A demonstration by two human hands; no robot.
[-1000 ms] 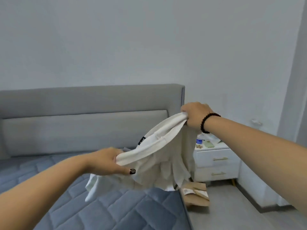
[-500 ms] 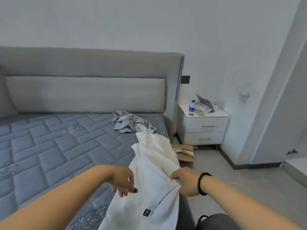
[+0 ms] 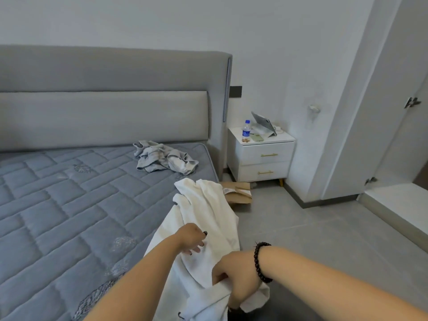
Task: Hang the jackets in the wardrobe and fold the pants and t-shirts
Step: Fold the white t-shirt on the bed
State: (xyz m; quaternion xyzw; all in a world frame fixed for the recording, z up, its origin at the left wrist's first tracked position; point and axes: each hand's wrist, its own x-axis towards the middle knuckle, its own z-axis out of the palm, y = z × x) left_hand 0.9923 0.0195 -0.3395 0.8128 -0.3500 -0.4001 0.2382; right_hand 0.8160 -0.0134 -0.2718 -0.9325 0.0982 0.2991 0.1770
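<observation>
A white garment (image 3: 208,212) lies stretched along the right edge of the grey quilted mattress (image 3: 69,205), partly hanging over the side. My right hand (image 3: 236,274), with a dark bead bracelet on the wrist, grips a bunched end of it near me. My left hand (image 3: 191,238) rests on the cloth a little farther along, fingers loosely spread. A crumpled grey garment (image 3: 164,158) sits on the mattress near the headboard.
A white nightstand (image 3: 261,158) with a bottle, a phone and a tablet stands right of the bed. A brown paper bag (image 3: 238,193) lies on the floor beside it. A white wardrobe door (image 3: 382,112) stands open at the right.
The white garment came down from the air onto the mattress edge. My left hand let go and now rests on the cloth. My right hand drew its end closer to me.
</observation>
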